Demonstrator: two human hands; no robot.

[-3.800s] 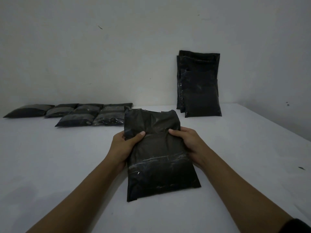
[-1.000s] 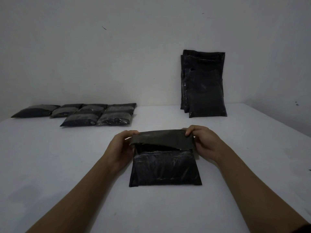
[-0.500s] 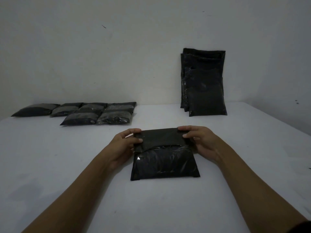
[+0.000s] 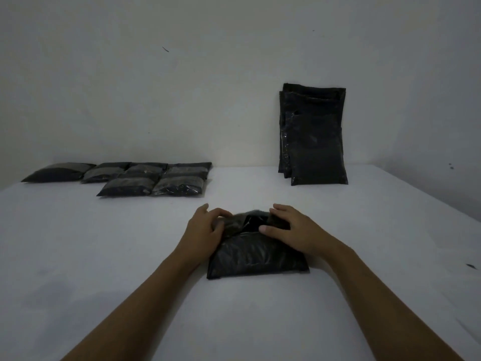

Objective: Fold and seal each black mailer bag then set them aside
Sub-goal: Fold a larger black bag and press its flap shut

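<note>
A filled black mailer bag [image 4: 256, 259] lies on the white table [image 4: 104, 256] in front of me, its top flap folded down toward me. My left hand [image 4: 205, 227] grips the bag's upper left corner, fingers curled over the folded edge. On the right half of the flap lies my right hand [image 4: 289, 230], pressing it down with fingers laid over it and the thumb pointing left. Both hands hide most of the flap.
Several folded black mailer bags [image 4: 153, 182] lie in rows at the back left of the table. A stack of unfolded black bags [image 4: 315, 142] leans upright against the wall at the back right. A small dark speck [image 4: 470, 266] lies near the right edge.
The bag's top was folded down over its body. Both hands have since moved from pinching the flap's corners to lying over the folded edge, and the flap sits lower.
</note>
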